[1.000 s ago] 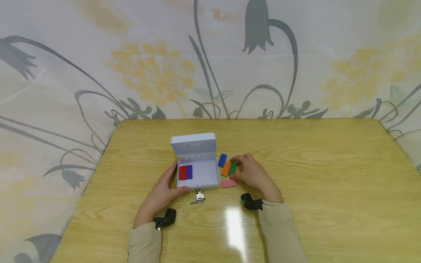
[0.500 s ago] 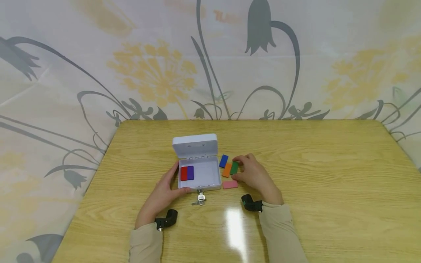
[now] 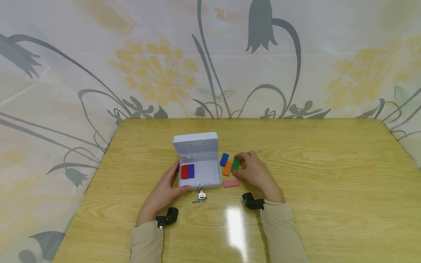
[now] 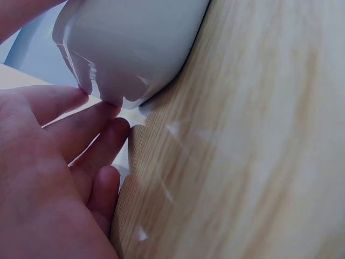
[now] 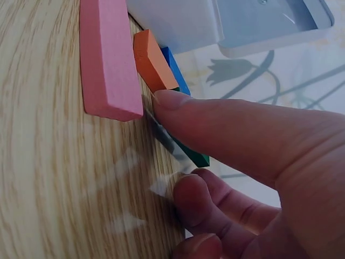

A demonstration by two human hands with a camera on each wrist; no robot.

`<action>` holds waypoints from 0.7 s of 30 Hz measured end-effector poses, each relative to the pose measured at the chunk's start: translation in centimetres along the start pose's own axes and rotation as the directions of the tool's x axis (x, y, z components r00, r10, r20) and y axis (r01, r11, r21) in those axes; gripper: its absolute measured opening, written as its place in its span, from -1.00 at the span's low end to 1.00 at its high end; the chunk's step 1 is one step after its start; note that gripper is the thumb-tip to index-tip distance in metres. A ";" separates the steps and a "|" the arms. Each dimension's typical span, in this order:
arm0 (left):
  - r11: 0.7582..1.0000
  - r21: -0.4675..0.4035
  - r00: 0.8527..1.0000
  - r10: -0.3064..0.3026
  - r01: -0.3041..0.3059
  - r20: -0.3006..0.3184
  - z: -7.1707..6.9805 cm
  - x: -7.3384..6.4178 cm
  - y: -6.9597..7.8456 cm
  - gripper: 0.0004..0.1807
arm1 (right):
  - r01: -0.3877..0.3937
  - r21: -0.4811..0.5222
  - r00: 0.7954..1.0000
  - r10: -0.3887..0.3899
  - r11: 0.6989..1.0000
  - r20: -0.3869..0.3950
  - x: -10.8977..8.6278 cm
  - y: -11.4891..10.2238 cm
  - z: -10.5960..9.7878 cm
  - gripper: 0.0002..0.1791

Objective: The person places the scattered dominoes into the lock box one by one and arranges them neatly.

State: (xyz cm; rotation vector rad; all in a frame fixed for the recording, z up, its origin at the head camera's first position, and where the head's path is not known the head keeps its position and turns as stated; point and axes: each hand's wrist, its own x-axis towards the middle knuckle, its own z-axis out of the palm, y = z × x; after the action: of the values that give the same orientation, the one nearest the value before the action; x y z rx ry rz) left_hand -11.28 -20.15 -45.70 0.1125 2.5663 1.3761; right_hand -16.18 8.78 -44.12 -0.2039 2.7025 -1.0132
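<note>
A small white cash box [image 3: 206,178] stands on the table with its lid [image 3: 196,145] raised. My left hand [image 3: 163,193] holds it at its left side, thumb at the front wall. In the left wrist view, fingertips [image 4: 110,109] touch the box's corner. Inside, a red block [image 3: 185,172] and a purple block [image 3: 191,171] lie side by side at the left. Right of the box, my right hand [image 3: 255,173] pinches a green block [image 3: 235,164] between thumb and index finger. An orange block [image 3: 227,168] lies just left of the green one.
A blue block [image 3: 224,159] lies near the box's back right corner. The pink block [image 3: 231,183] lies closer to the front, by the right wall. Keys [image 3: 201,196] hang from the lock at the box's front. Behind the wooden table [image 3: 329,175] is a flower-patterned cloth [image 3: 210,54].
The green block has shifted slightly to the right, away from the orange block, in my right hand's fingers. My left hand stays at the box. The head view has shifted a little.
</note>
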 end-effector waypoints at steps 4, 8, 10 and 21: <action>1.000 0.008 1.000 0.001 -0.001 0.001 -0.1 0.0 0.0 0.09 | 0.001 -0.003 1.000 -0.001 1.000 -0.005 0.0 0.0 0.0 -0.47; 1.000 0.013 1.000 0.009 -0.009 -0.002 -0.1 0.1 0.0 0.09 | 0.004 -0.006 1.000 -0.004 1.000 -0.013 0.1 0.0 0.0 -0.46; 1.000 0.008 1.000 0.011 -0.011 0.000 0.0 0.1 -0.1 0.09 | 0.008 -0.009 1.000 -0.008 1.000 -0.017 0.1 0.1 0.0 -0.45; 1.000 0.001 1.000 0.005 -0.005 0.001 0.0 0.2 -0.1 0.10 | 0.026 0.009 0.998 -0.025 1.000 -0.057 0.1 -0.5 -0.1 -0.41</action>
State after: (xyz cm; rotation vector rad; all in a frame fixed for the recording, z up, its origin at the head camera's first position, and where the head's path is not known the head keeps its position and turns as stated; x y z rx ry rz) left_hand -11.44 -20.23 -45.81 0.1202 2.5677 1.3759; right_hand -16.31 8.43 -43.76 -0.2111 2.7523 -1.0547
